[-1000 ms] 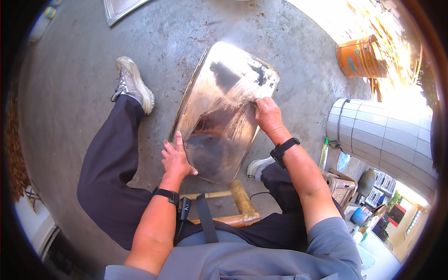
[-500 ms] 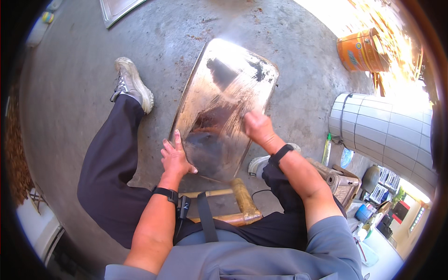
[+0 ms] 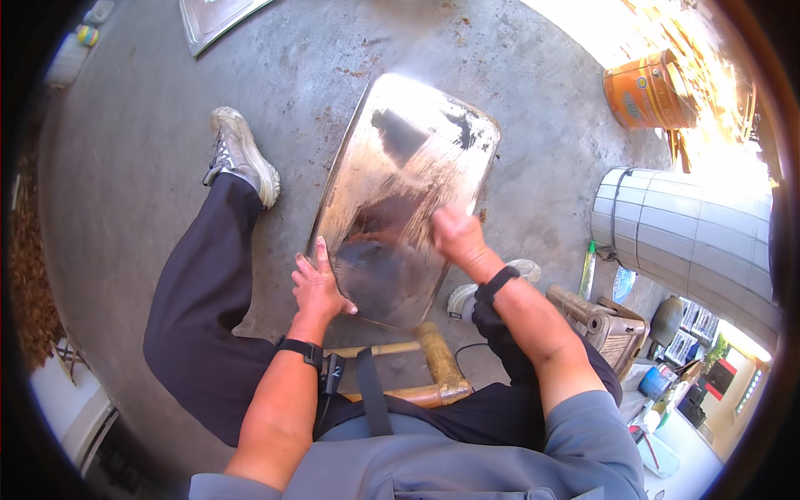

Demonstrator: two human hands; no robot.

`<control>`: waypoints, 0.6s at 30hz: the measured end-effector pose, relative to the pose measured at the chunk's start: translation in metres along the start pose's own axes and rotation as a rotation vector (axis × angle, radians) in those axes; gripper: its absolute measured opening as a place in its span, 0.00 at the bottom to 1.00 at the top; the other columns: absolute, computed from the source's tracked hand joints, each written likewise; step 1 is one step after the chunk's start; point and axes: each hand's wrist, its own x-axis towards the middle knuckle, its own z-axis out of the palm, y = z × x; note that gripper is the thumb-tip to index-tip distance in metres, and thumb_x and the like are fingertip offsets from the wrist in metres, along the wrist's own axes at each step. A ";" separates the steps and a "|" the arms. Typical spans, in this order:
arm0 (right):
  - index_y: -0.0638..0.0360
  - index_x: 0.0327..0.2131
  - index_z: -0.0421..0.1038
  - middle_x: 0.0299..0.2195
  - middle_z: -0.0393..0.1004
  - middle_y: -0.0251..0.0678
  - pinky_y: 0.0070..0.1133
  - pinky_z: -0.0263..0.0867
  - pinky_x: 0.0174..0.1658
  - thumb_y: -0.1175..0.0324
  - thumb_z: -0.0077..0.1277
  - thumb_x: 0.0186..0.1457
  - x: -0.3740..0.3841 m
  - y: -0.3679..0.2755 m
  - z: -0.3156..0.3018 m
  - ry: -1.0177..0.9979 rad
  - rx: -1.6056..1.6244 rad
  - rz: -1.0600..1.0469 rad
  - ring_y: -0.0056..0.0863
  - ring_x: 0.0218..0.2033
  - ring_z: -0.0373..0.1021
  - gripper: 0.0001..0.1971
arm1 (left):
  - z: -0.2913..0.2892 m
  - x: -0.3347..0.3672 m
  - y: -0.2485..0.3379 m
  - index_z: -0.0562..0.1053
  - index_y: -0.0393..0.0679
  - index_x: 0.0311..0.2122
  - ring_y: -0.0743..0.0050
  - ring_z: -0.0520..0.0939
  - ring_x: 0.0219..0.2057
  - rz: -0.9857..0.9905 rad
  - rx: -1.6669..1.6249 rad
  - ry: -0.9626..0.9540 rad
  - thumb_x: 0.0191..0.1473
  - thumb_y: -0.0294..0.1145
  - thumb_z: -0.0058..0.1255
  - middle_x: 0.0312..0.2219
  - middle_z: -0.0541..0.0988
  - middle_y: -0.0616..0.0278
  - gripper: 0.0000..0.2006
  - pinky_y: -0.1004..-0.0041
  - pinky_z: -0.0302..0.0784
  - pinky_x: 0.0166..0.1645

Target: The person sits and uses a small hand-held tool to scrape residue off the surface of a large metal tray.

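Note:
A large rectangular metal tray (image 3: 400,171) with rounded corners stands tilted between my legs, its shiny face streaked with dark, sooty patches. My left hand (image 3: 317,287) rests on the tray's lower left edge, fingers spread and thumb stretched over the rim. On the right half of the tray, my right hand (image 3: 458,236) is closed in a fist against the surface. Whatever lies inside that fist is hidden, and the hand is slightly blurred.
A bamboo stool (image 3: 435,367) is under me. Another metal tray (image 3: 218,21) lies at the far left. To the right stand an orange bucket (image 3: 640,93), a white-tiled structure (image 3: 679,221), a green-capped bottle (image 3: 588,271) and a bamboo seat (image 3: 604,329). My shoe (image 3: 242,157) is left of the tray.
The whole view has shifted slightly. My right fist stays on nearly the same part of the tray, and my left hand keeps its place on the edge.

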 end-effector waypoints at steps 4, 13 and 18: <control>0.54 0.20 0.61 0.20 0.61 0.37 0.31 0.66 0.23 0.74 0.51 0.33 -0.007 -0.019 0.000 -0.071 0.079 -0.040 0.37 0.25 0.66 0.08 | 0.001 -0.003 -0.009 0.28 0.61 0.66 0.38 0.57 0.59 -0.005 -0.019 0.007 0.17 0.41 0.77 0.62 0.42 0.35 0.76 0.50 0.65 0.56; 0.54 0.21 0.62 0.21 0.62 0.37 0.33 0.66 0.24 0.74 0.50 0.35 -0.013 -0.023 0.003 -0.125 0.143 -0.154 0.39 0.25 0.67 0.08 | 0.003 0.000 -0.007 0.28 0.61 0.66 0.38 0.56 0.60 -0.023 -0.006 -0.006 0.17 0.42 0.77 0.63 0.41 0.35 0.76 0.50 0.64 0.56; 0.55 0.22 0.63 0.21 0.64 0.37 0.33 0.66 0.21 0.74 0.49 0.37 0.010 0.011 -0.003 -0.044 0.003 0.061 0.39 0.23 0.66 0.06 | 0.004 -0.001 -0.001 0.27 0.61 0.66 0.38 0.56 0.60 0.003 -0.005 -0.014 0.17 0.41 0.77 0.63 0.41 0.36 0.76 0.50 0.64 0.57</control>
